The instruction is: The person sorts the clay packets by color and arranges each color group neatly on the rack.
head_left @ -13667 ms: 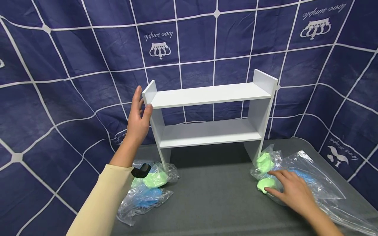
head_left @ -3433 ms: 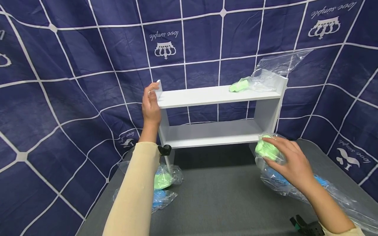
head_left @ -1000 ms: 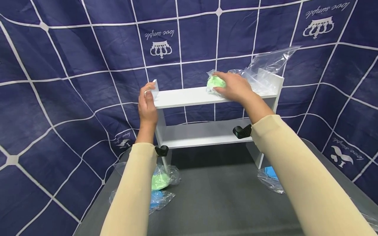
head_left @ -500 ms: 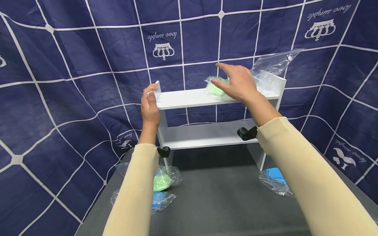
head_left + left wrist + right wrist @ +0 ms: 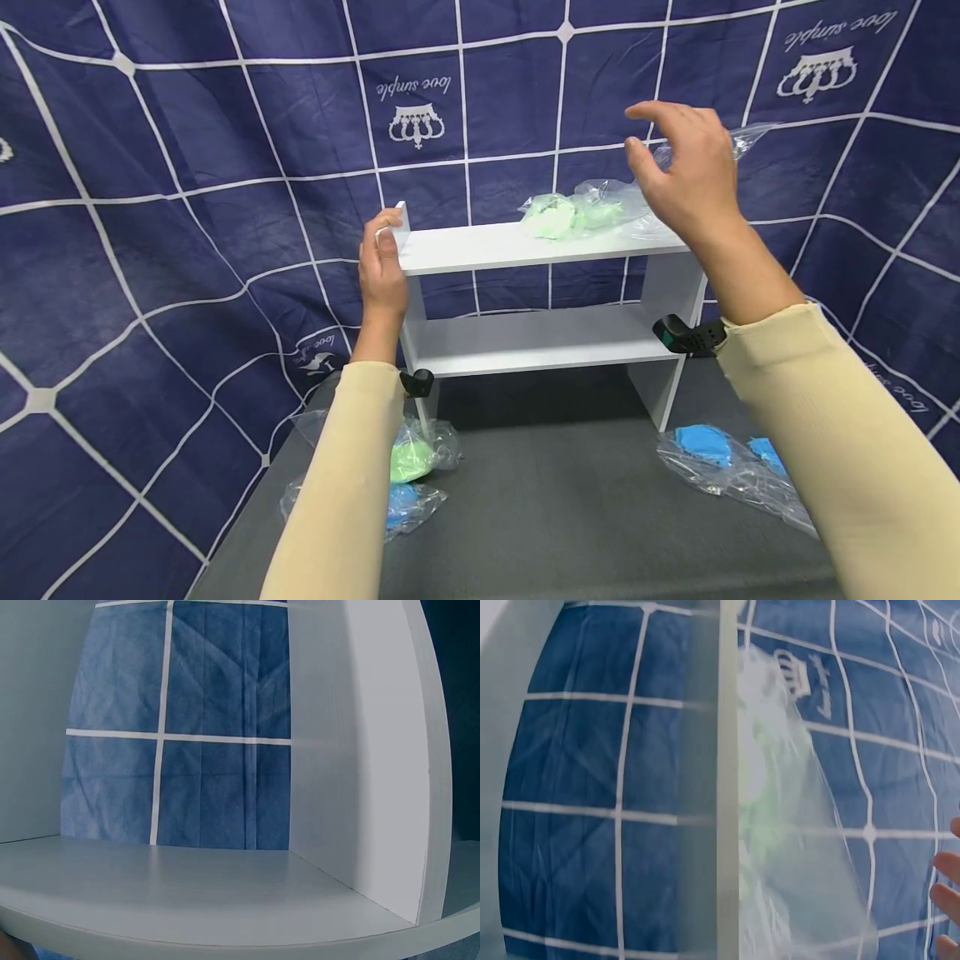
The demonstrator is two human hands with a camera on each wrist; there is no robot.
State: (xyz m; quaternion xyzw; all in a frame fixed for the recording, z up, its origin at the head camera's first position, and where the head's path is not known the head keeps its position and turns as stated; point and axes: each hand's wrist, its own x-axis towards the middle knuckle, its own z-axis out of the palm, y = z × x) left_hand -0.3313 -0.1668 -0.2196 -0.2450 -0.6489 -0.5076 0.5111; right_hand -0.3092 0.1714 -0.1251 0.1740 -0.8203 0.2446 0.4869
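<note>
A white two-tier shelf stands on the grey table. My left hand grips the upper end of its left side panel, fingers over the edge and thumb at the front. My right hand is raised above the right end of the top board, holding nothing, with thumb and fingers spread apart. Two light-green lumps in clear plastic bags lie on that board: a left one and a right one. The right wrist view shows the bagged green lumps and fingertips away from them.
Bagged blue lumps lie on the table by the shelf's right foot. At the left foot are a bagged green lump and a bagged blue lump, partly behind the left sleeve. A blue gridded curtain hangs behind.
Both green bags at the right went from the table to the top board. My right hand has let go of the second and moved up and right. My left hand took hold of the side panel.
</note>
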